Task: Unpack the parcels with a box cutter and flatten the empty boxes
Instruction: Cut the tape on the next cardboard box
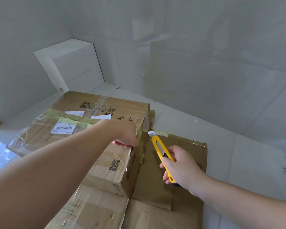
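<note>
While the left hand holds down the top right edge of the brown taped cardboard parcel, fingers curled over the rim, the right hand grips the yellow box cutter, blade out and pointing at the parcel's right side near the yellowish tape seam. Blade tip looks just off the cardboard; can't confirm contact.

Parcel sits on the white tiled floor, on top of flattened brown cardboard sheets. White shipping label on its top face. White box stands in the corner behind, well apart.

Step, my read: cutting tape on the parcel's side seam; parcel not yet open. Next move needs the blade set into the seam, shallow, drawn along the tape and away from the left hand, which sits close to the cut line. Main risk is a slip toward those fingers.
</note>
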Tool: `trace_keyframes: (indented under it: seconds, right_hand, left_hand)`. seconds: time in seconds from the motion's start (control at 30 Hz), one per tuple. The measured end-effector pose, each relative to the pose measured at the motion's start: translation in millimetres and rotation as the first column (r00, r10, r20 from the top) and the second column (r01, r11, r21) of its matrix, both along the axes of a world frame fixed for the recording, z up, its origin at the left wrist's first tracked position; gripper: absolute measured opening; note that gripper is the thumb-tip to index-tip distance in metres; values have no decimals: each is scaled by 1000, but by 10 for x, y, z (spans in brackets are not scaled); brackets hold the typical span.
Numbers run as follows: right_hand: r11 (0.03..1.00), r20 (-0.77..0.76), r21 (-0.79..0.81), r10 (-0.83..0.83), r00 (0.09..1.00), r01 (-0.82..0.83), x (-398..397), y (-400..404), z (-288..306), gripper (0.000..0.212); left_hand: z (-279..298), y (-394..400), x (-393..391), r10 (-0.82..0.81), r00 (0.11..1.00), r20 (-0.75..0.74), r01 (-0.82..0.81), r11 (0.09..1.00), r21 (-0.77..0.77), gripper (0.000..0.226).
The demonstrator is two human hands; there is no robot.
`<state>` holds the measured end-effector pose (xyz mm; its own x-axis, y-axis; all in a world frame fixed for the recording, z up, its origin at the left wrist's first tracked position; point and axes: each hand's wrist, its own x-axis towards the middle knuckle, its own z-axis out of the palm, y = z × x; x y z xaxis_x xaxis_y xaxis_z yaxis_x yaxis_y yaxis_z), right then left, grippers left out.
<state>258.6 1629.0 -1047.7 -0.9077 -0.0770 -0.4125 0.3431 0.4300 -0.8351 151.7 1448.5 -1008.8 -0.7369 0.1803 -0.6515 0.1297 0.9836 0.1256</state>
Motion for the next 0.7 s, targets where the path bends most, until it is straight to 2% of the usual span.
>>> trace_keyframes:
  seconds: [0.07, 0.17, 0.37, 0.43, 0.53, 0.6, 0.67, 0.7]
  right_hand:
    - [1000, 4, -2, 2, 1000, -2, -2, -7, -6, 20]
    - [1000, 2, 5, -1, 1000, 1, -23, 5, -33, 21]
    - [999, -12, 21, 32, 999, -32, -24, -3, -80, 22]
    - [997, -106, 48, 70, 992, -65, -63, -19, -69, 18]
    - [977, -303, 178, 164, 939, -114, -172, -34, -21, 23]
    - [939, -343, 313, 249, 906, -140, -232, -26, -8, 39]
    - [831, -381, 543, 372, 847, -121, -263, -6, -5, 46]
    - [745, -435, 664, 460, 774, -69, -297, 17, -13, 47]
  left_hand:
    - [-16, 42, 25, -54, 997, -61, 52, 998, -41, 25]
    - [-33, 13, 14, -62, 993, -101, 62, 998, -6, 25]
    - [-21, -84, -49, 125, 948, -291, -74, 981, 179, 29]
    - [-9, -94, -69, 197, 919, -341, -104, 957, 271, 35]
    - [1, -88, -69, 246, 890, -384, -109, 932, 345, 44]
    - [-7, -86, -64, 259, 885, -386, -107, 922, 372, 46]
    - [-11, -96, -68, 268, 883, -384, -112, 917, 383, 47]
    - [-9, -100, -72, 269, 884, -382, -112, 916, 385, 47]
